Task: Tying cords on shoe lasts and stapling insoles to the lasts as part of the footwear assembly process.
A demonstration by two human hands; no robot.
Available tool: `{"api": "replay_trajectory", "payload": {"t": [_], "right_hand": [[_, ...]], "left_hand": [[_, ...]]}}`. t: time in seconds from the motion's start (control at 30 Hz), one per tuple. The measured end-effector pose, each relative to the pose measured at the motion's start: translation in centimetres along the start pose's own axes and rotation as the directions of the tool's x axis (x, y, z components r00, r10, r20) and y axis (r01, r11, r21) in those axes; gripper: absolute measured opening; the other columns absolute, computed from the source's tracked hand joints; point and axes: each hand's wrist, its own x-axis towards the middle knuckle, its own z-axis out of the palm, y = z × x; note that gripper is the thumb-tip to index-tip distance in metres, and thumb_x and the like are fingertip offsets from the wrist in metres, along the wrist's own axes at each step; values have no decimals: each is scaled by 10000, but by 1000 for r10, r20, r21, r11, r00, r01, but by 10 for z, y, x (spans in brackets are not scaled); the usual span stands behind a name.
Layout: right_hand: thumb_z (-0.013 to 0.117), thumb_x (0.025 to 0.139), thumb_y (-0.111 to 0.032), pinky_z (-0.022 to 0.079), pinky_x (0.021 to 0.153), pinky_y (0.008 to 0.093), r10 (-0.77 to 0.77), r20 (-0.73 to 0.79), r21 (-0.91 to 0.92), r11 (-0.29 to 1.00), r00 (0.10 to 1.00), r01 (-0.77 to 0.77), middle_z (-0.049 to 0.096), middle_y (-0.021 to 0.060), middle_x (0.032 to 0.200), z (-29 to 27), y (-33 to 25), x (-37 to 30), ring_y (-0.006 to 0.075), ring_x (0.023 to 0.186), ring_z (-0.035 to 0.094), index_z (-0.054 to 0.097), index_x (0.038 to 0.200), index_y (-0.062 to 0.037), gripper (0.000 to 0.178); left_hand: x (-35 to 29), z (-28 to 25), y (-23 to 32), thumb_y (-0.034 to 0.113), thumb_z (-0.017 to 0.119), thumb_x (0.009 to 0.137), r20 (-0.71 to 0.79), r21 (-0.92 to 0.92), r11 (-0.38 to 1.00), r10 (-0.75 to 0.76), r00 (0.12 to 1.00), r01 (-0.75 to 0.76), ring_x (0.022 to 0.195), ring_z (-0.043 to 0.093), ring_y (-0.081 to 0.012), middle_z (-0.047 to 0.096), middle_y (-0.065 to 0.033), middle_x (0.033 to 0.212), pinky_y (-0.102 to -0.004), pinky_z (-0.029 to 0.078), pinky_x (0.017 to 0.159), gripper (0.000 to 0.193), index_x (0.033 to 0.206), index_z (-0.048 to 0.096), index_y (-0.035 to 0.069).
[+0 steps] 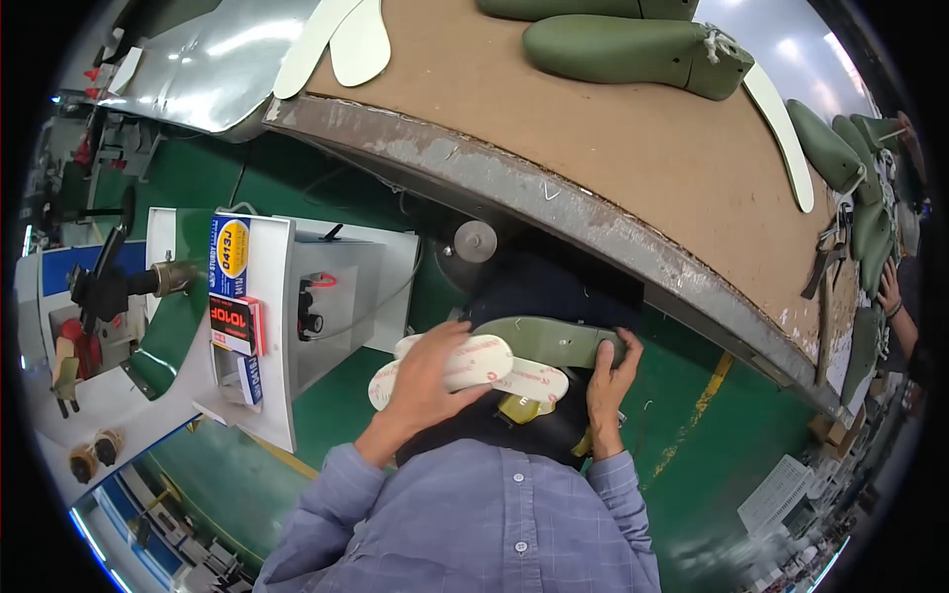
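Over my lap, my left hand point(420, 387) grips a pair of white insoles point(482, 360) with red print, one overlapping the other. My right hand point(610, 383) is closed around one end of a green shoe last point(554, 341), which lies sideways just beyond the insoles. The insoles partly cover the near side of the last; whether they touch it I cannot tell. Below them on my lap is a yellow object point(522, 408), mostly hidden and too unclear to name.
Ahead stands a workbench point(474, 128) with a worn metal edge. It carries green lasts point(633, 54), white insoles point(361, 44) and a long white strip point(781, 133). At left is a white open-fronted cabinet point(346, 287) with small boxes point(235, 324). Another person's hand point(890, 289) shows far right.
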Motion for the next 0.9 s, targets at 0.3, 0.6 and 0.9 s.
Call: {"api": "replay_trajectory", "payload": {"t": [0.3,0.6,0.9], "right_hand": [[526,950,-236,369,973,341,30,8,46,999,1000,-30,546,139,1146,-6,-5,-10,240,1088,503,505,1179,16,341],[526,953,-236,388,952,330,-21,5,16,1000,1000,21,555,141,1129,5,-3,-3,237,1057,517,507,1173,20,338],[838,636,-269,348,1055,453,-198,203,-169,957,959,234,384,239,1372,-20,-13,-6,415,1249,402,422,1297,-35,816]], "left_hand": [[-25,-10,0,229,828,676,141,129,992,-30,990,11,959,586,-313,615,-138,1013,-402,469,829,537,1094,551,36],[84,-194,47,203,753,811,-825,37,997,65,561,-63,1036,574,-221,541,-159,1184,-336,508,847,610,1265,418,-26],[183,-188,65,242,760,773,-610,302,952,226,760,-41,1000,627,-254,637,-175,1078,-356,490,879,594,1238,481,-1]]}}
